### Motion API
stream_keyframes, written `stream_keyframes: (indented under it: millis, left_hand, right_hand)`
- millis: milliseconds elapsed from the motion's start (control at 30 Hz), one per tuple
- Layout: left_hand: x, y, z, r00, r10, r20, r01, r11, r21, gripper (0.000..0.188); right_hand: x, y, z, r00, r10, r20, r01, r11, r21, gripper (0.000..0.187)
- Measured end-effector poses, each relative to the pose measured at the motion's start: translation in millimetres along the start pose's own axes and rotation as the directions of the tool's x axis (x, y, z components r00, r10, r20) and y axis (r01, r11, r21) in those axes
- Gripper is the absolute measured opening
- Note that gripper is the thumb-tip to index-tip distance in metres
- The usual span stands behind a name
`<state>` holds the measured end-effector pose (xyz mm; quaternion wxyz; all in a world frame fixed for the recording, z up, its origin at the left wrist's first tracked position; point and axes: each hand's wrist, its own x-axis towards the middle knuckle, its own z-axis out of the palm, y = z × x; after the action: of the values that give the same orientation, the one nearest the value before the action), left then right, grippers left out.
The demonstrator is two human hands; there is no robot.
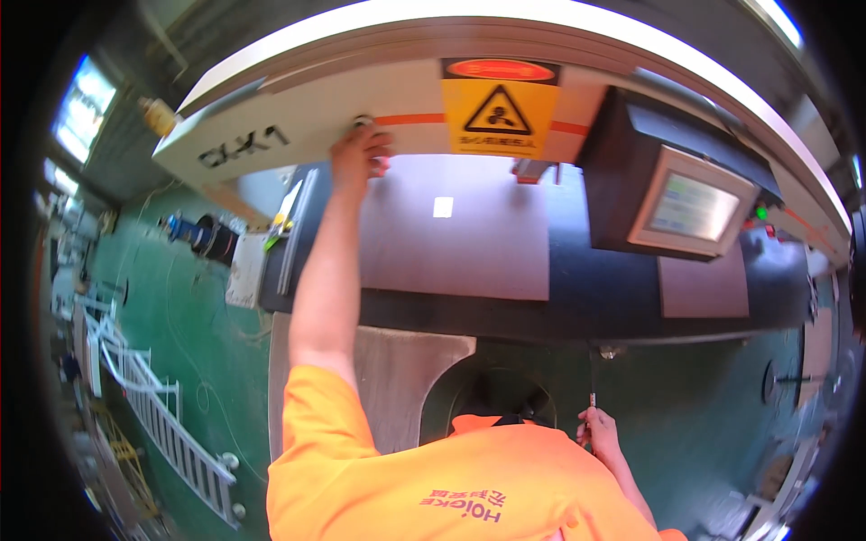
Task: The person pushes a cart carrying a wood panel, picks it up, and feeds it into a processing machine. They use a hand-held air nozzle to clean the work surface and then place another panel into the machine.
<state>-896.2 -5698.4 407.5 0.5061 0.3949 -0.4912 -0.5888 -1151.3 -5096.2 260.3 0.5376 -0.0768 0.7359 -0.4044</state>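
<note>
My left arm is stretched forward to the pale beam (280, 135) of a large machine. At the beam's face my left hand (359, 160) has its fingers curled in, against a small dark round piece (363, 121); what they grip is mostly hidden. Below the beam, a flat greyish-pink sheet (460, 248) lies on the dark machine bed (577, 288), with a small white rectangle (443, 207) on it. Low on the right, beside my body, my right hand (599, 430) is closed around a thin rod-like tool (593, 400) pointing forward.
A dark control box with a lit screen (693, 212) hangs from the beam at right. A yellow warning sign (499, 113) is on the beam. Another sheet (704, 287) lies right on the bed. A brownish panel (379, 379) stands near me; a white ladder (171, 433) is at left.
</note>
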Motion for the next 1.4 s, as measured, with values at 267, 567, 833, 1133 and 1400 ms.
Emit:
stream_keyframes:
  millis: [267,567,833,1133,1400]
  left_hand:
    - [-15,-34,10,0.943,-0.060,-0.328,0.031,0.995,-0.093,0.031]
    - [-285,-236,235,0.870,-0.193,0.454,-0.136,0.792,0.596,0.034]
    - [-382,-304,482,0.508,-0.190,0.840,-0.705,0.470,0.532,0.062]
    - [-430,-360,565,0.628,-0.005,0.778,-0.748,0.274,0.605,0.058]
    - [-540,-341,652,0.162,-0.196,0.967,-0.739,0.625,0.250,0.068]
  right_hand:
    - [-17,16,-36,0.999,-0.027,-0.027,0.027,1.000,0.005,0.032]
    - [-36,55,-169,0.980,-0.055,-0.189,0.081,0.988,0.130,0.031]
    - [-60,106,-381,0.804,0.068,-0.591,0.185,0.916,0.357,0.035]
    - [-54,91,-457,0.939,0.166,-0.302,-0.123,0.980,0.155,0.031]
    - [75,61,-565,0.879,0.013,-0.476,0.090,0.977,0.192,0.024]
